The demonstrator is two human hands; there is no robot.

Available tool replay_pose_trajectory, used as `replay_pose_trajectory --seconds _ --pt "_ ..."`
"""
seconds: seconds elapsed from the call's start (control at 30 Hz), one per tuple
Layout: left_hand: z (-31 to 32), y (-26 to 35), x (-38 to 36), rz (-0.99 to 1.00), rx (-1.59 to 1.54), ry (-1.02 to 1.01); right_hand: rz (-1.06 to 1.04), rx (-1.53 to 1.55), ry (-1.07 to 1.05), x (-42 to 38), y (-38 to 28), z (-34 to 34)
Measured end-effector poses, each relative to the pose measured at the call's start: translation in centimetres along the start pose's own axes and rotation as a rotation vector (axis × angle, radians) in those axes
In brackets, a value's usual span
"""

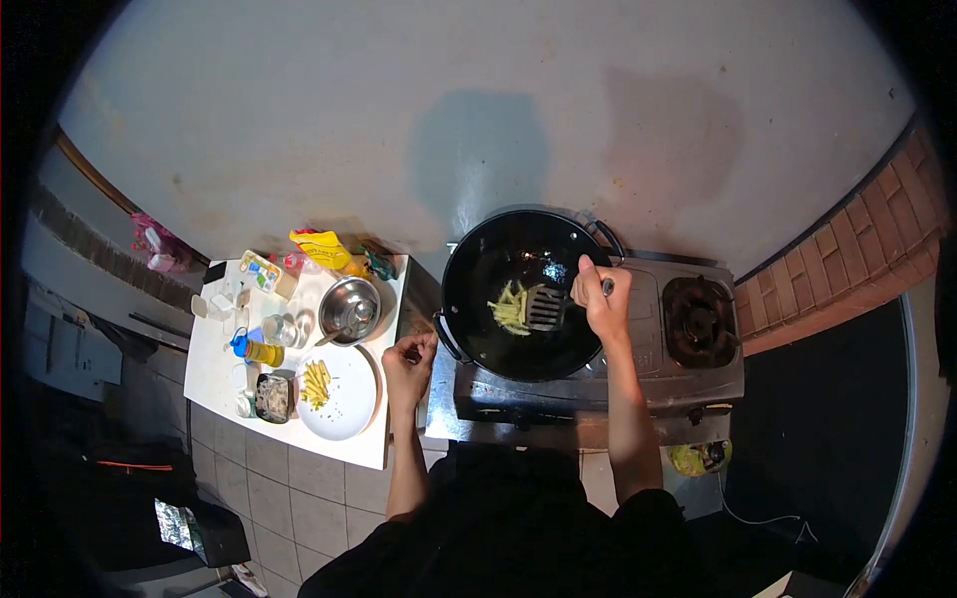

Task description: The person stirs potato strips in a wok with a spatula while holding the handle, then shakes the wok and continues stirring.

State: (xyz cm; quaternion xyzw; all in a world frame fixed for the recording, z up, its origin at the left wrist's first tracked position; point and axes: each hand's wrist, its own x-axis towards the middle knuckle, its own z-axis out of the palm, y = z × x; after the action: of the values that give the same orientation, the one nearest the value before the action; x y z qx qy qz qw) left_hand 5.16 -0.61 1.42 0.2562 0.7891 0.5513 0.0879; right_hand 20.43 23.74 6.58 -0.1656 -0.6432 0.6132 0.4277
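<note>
My right hand [604, 296] is wrapped round the handle of a slotted spatula [545, 308], held over the right half of a black wok [493, 356]. The spatula's metal blade lies right beside a small heap of pale yellow-green strips [511, 310], which look like cut potato, in the wok. My left hand [410, 365] hangs between the white table and the wok, just left of the wok's left handle [451, 339]. Its fingers are curled in, and nothing shows in them.
The wok sits on a metal gas stove [638, 317] with a second burner [701, 321] at right. On the white table [365, 451] stand a plate [351, 409] with more strips, a steel bowl [349, 311], a blue-capped oil bottle [261, 352] and a glass container [274, 398].
</note>
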Motion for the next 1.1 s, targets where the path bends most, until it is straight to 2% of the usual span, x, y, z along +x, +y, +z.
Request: replay_pose_trajectory --seconds 0.07,0.13,0.23,0.37,0.57,1.1 --pt "-0.1 0.0 0.2 0.025 0.036 -0.004 -0.050 0.008 0.005 -0.1 -0.3 -0.2" --pt "-0.1 0.0 0.3 0.048 0.067 -0.019 -0.112 -0.208 -0.007 -0.8 -0.2 -1.1" --pt "-0.1 0.0 0.6 0.035 0.076 -0.027 -0.153 -0.309 0.023 -1.7 0.1 -2.1" --pt "-0.1 -0.1 0.5 0.033 0.062 -0.010 -0.009 -0.126 0.111 -2.5 -0.5 -2.3" --pt "-0.2 0.2 0.0 0.071 0.108 0.011 -0.008 0.165 0.149 -2.6 1.0 -0.3" --pt "-1.0 0.1 -0.3 0.022 0.024 -0.033 0.002 0.097 0.219 -2.6 4.0 0.7"
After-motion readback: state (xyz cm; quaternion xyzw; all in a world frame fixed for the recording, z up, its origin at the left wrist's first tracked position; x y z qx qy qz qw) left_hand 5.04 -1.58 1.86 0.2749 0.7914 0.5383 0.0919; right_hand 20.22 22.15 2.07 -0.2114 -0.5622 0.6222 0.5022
